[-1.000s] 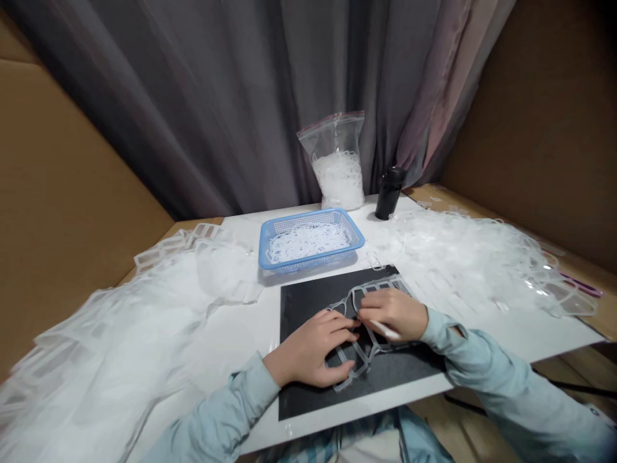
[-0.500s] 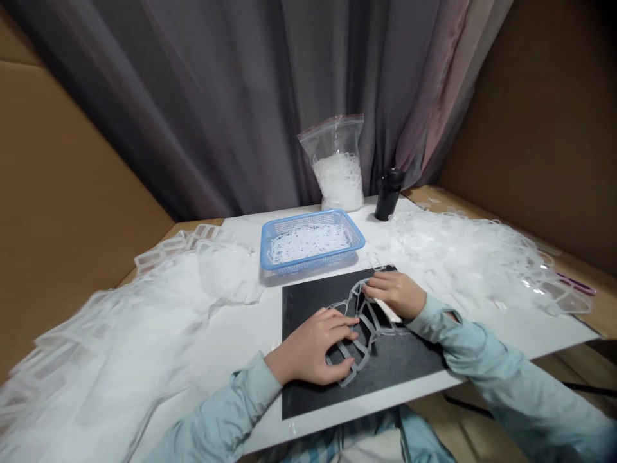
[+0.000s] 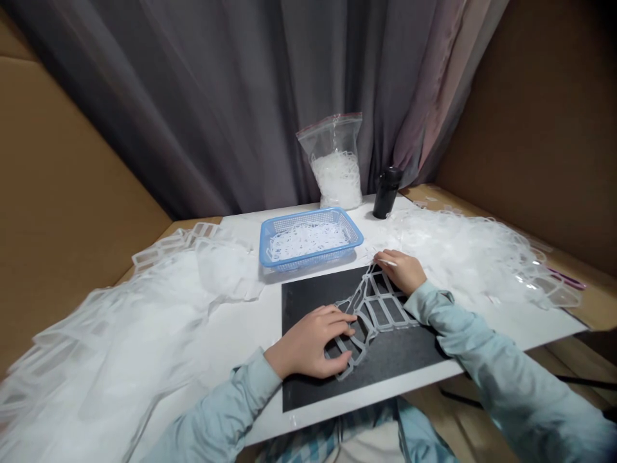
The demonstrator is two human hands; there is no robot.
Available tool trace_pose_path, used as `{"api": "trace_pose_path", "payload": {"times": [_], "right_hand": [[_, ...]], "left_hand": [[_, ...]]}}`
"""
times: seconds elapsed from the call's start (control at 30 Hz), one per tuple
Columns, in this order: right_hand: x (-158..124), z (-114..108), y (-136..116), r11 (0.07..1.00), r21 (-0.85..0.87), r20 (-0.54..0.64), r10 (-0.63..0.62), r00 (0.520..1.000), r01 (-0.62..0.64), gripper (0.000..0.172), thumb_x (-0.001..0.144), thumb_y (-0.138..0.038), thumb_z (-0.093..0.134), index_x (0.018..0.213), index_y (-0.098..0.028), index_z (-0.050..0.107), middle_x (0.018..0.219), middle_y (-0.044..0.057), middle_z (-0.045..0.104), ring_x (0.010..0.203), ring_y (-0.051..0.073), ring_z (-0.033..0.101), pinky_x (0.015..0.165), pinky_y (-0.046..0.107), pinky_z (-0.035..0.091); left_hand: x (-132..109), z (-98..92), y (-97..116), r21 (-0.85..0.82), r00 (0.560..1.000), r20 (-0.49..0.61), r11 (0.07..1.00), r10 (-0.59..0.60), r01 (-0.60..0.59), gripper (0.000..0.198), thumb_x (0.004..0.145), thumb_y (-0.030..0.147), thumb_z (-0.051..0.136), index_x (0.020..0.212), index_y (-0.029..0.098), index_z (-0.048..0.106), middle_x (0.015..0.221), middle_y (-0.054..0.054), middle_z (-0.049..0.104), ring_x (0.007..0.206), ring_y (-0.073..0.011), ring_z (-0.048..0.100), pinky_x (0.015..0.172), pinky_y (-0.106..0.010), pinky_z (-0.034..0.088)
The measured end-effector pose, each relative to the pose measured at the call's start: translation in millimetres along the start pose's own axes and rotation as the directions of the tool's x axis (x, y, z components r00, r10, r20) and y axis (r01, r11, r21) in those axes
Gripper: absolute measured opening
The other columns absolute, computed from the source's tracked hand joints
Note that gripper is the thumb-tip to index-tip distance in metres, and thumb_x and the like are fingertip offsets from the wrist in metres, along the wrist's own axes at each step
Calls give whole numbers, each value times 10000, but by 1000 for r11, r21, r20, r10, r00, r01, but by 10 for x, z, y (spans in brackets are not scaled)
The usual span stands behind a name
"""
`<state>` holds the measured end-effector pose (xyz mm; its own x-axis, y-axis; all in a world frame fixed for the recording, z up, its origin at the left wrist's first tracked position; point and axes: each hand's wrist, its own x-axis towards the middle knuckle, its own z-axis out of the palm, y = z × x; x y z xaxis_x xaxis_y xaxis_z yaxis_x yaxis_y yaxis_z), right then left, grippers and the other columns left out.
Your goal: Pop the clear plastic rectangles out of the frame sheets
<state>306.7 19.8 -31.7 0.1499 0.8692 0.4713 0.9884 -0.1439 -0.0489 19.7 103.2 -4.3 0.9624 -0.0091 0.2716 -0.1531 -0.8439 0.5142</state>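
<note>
A translucent plastic lattice frame with elongated openings lies on a black mat. My left hand rests on its left part, fingers spread and partly covering it. At the lattice's far end, my right hand is closed with thumb and fingers pinched together. A slim white tool shows in those fingers; its kind cannot be made out. The lattice's narrow upper tip reaches up to the right fingertips, and whether they also grip it is hidden.
Behind the mat stands a blue basket of small white pieces. Further back are a zip bag of similar pieces and a black bottle. Translucent lattice sheets are heaped at left and right. A purple-handled item lies far right.
My right hand has moved up and slightly right along the lattice, turning the white tool and uncovering more of the lattice's right part. The left hand has stayed nearly in place.
</note>
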Motion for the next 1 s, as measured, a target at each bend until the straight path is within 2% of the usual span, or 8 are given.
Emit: {"api": "trace_pose_path", "payload": {"times": [0.2,0.37,0.47,0.57,0.63,0.73,0.9,1.0], "right_hand": [[-9,-24,132,978,87,-13,190,982,-188,271,970,-290,429,855,-211,661,861,67,702,706,189,616,555,264,322],[9,-166,109,932,274,-45,260,965,-238,347,965,-419,443,809,-194,657,764,66,702,624,181,612,584,272,420],[-59,-391,-161,884,429,-60,231,971,-183,428,990,-475,409,808,-181,660,863,92,720,709,189,661,643,283,499],[-257,-621,-626,816,571,-7,118,993,-93,393,982,-496,475,856,-194,693,878,64,735,775,187,694,680,272,544],[-426,-702,-947,754,656,52,12,999,-43,308,952,-481,562,925,-216,715,889,36,749,812,179,707,720,259,558],[-640,-684,-1292,577,811,187,-96,978,-99,182,935,-362,634,927,-207,728,859,25,757,767,153,703,696,233,531],[-784,-549,-1447,522,831,262,-65,963,-191,132,910,-306,672,865,-199,736,827,19,754,749,146,692,688,230,494],[-796,-523,-1434,513,839,255,-81,964,-179,142,914,-315,668,863,-201,736,830,23,753,769,153,688,715,242,494]], "left_hand": [[-13,-16,-10,13,1000,-3,1000,29,-29,222,813,253,624,1013,164,661,1259,-88,669,1081,-232,616,987,-375,468],[-32,-27,-96,49,999,-6,998,42,-42,183,894,242,565,1034,191,672,1234,-67,685,1092,-229,611,937,-375,461],[-48,-89,-168,79,999,-30,996,35,-33,224,947,232,524,1122,217,663,1235,-46,690,1134,-221,595,960,-383,433],[-89,-199,-187,110,996,-87,994,8,1,254,963,231,507,1176,221,645,1231,-61,681,1154,-221,576,976,-392,412],[-129,-268,-167,126,991,-133,991,-19,36,230,963,247,501,1127,198,655,1163,-85,684,1097,-222,582,940,-387,418],[-188,-328,-134,125,988,-142,989,-59,77,174,944,273,516,907,174,655,914,-68,669,902,-197,589,825,-343,438],[-276,-345,-63,69,996,10,994,-85,84,222,875,309,627,701,185,567,676,23,563,651,-114,549,602,-219,419],[-404,-323,139,106,995,35,990,-93,89,157,869,307,640,767,187,625,730,7,605,710,-139,568,660,-253,431]]}}
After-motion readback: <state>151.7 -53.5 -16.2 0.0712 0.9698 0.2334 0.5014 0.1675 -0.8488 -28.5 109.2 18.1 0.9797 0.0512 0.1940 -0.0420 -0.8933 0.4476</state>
